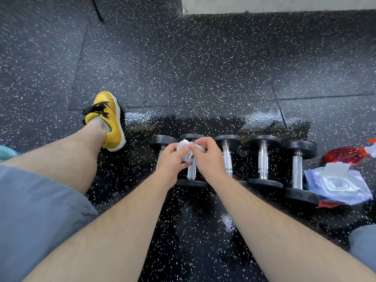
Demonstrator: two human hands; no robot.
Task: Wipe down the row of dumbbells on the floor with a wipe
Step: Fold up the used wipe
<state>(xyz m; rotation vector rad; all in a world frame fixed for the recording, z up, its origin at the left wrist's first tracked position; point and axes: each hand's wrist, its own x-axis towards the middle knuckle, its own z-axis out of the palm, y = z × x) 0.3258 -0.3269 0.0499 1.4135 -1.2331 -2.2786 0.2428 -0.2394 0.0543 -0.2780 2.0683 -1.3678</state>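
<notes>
Several black dumbbells with chrome handles lie side by side in a row point(262, 161) on the speckled rubber floor. Above the two leftmost ones, my left hand point(173, 159) and my right hand point(207, 155) both pinch a crumpled white wipe point(186, 148) between them. My hands hide most of the leftmost dumbbell point(160, 140) and part of the second one point(191, 171). The wipe is held in the air, apart from the dumbbells.
A pack of wipes point(337, 183) with its lid flipped open lies right of the row, with a red spray bottle point(343, 155) behind it. My leg with a yellow shoe point(107, 119) stretches out on the left. The floor around the dumbbells looks wet.
</notes>
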